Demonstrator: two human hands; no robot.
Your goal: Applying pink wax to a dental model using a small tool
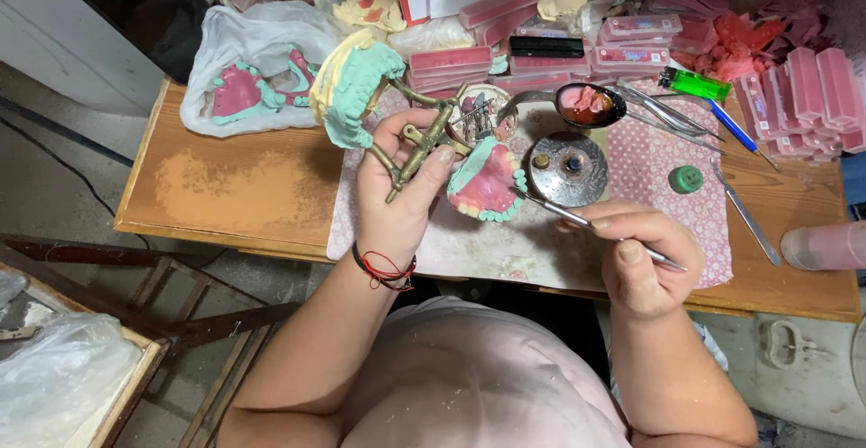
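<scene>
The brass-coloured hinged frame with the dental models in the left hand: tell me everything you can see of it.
The brass-coloured hinged metal frame is a dental articulator swung open. Its upper arm carries a yellowish plaster cast edged in mint-green material, tilted up and left; its lower arm carries a pink wax denture base ringed with mint-green, facing the camera. The left hand grips the frame's bars above the table. The tip of a thin metal instrument, held by the right hand, meets the pink base's edge.

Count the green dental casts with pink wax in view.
3. One dental cast on the brass articulator in the left hand, one cast hinged open above it, one cast on the plastic bag. Clutter may hide more.
</scene>
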